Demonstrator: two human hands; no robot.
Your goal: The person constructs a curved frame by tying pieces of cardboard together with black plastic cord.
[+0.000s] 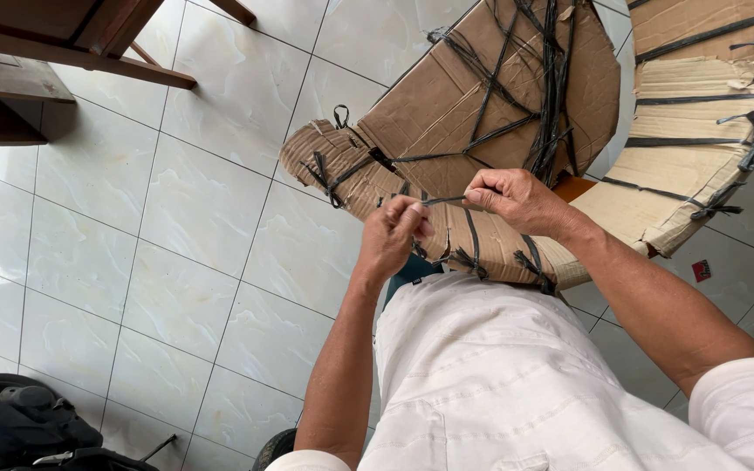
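A curved brown cardboard form (447, 113), bound with several black plastic straps, arches from my lap up and around to the right. My left hand (394, 234) and my right hand (517, 199) are at its lower band. Both pinch one thin black strap (443, 201), stretched taut between them just above the cardboard. The fingers of each hand are closed on the strap's ends. More knotted strap ends (464, 260) stick out of the cardboard below the hands.
White marbled floor tiles (176, 262) lie underneath. Dark wooden furniture (37, 52) stands at the top left. A black bag or helmet (19, 423) rests at the bottom left. A small red scrap (701, 270) lies on the floor at the right.
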